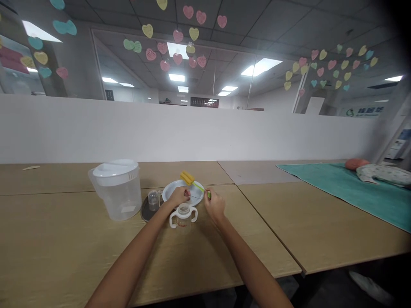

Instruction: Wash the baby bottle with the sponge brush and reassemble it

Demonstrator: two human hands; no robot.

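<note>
My right hand [214,203] is closed around the green handle of a bottle brush [187,178], whose yellow sponge head points up and left over a white basin [171,187]. My left hand [180,196] is at the basin's near side, its fingers pinched together; what they hold is too small to make out. A thin line runs between the two hands over the basin. Just below my left hand stands a clear baby bottle [184,220] with two white handles and an uncovered top. A small clear cup [153,201] rests on a dark round tray [147,213] to the left.
A large translucent pitcher [122,196] with a white lid stands left of the tray. Over the table [257,239] at the right lies a teal cloth [346,188], with a patterned fabric bundle [382,174] on it. A low white wall [205,132] runs behind.
</note>
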